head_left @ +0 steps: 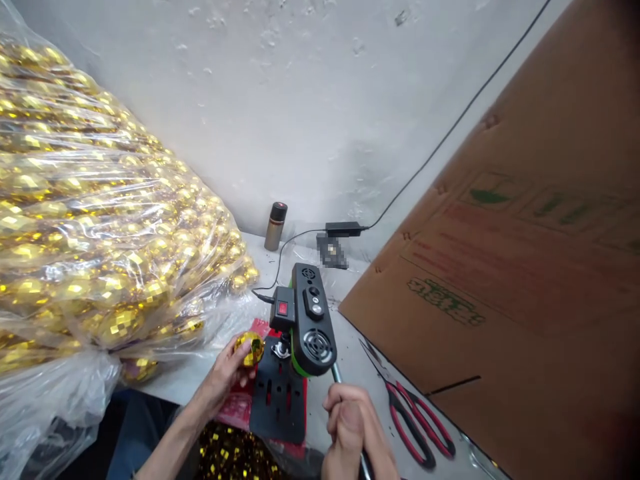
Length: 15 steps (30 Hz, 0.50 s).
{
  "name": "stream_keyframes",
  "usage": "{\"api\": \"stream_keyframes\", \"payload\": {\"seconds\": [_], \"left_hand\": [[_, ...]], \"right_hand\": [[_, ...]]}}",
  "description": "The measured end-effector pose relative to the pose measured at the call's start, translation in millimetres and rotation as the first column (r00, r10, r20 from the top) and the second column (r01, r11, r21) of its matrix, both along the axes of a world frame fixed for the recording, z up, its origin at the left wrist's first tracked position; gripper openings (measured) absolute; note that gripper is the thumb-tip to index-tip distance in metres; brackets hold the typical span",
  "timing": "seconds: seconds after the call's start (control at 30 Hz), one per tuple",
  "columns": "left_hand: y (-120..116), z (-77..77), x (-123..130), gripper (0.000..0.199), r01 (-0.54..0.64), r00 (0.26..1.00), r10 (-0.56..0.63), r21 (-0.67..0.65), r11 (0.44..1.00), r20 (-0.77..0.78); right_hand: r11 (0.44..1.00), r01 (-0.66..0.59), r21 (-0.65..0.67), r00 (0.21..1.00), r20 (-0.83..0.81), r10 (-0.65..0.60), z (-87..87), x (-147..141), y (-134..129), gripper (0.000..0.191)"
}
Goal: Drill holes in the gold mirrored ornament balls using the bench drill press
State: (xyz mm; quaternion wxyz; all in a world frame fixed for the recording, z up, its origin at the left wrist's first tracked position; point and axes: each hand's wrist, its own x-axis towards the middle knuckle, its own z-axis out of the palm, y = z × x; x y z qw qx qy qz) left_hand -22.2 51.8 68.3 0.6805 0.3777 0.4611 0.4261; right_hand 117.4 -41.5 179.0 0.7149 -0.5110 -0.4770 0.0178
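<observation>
My left hand (227, 370) is closed around a gold faceted ball (249, 349), thumb on top. The ball is just left of a black machine (313, 317) with round vents, a knob and a red switch. The machine stands on a slotted black base plate (278, 397). My right hand (357, 427) is wrapped in a fist round a metal rod (337, 373). Its upper end passes behind the machine's near end, and its lower part comes out below the fist. Whether the rod joins the machine I cannot tell.
A clear plastic bag (115, 220) full of gold balls fills the left. Red-and-black scissors (413, 413) lie at right, beside a large cardboard box (500, 267). A bottle (276, 227) and a power adapter (343, 229) with a cable stand near the wall.
</observation>
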Motion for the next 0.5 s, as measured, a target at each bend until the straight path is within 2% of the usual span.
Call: {"api": "stream_keyframes", "payload": {"seconds": [0.07, 0.13, 0.2, 0.27, 0.37, 0.5], "left_hand": [[-6.2, -12.0, 8.3, 0.080, 0.036, 0.993, -0.030, 0.048, 0.998, -0.118], [-11.1, -22.0, 12.9, 0.070, 0.069, 0.965, -0.023, 0.167, 0.984, -0.259], [-16.0, -26.6, 14.9, 0.059, 0.122, 0.917, 0.007, 0.299, 0.947, -0.398], [-20.9, -25.4, 16.0, 0.054, 0.219, 0.857, 0.005, 0.372, 0.902, -0.516], [-26.7, -18.1, 18.7, 0.052, 0.349, 0.781, -0.038, 0.386, 0.854, -0.623], [-30.0, -11.4, 23.6, 0.053, 0.432, 0.714, -0.087, 0.338, 0.836, -0.695]], "right_hand": [[0.999, -0.012, 0.045, 1.000, 0.021, 0.011, 0.6, 2.8, 3.0, 0.039], [0.996, -0.022, 0.090, 0.998, 0.067, 0.016, -1.5, 7.1, 5.5, 0.038], [0.991, -0.040, 0.126, 0.989, 0.145, 0.021, -5.0, 12.3, 7.3, 0.036], [0.990, -0.064, 0.127, 0.977, 0.208, 0.037, -8.5, 17.0, 8.0, 0.035], [0.990, -0.077, 0.115, 0.974, 0.219, 0.050, -12.4, 20.9, 7.4, 0.035], [0.990, -0.080, 0.117, 0.974, 0.221, 0.053, -15.8, 21.2, 5.4, 0.034]]}}
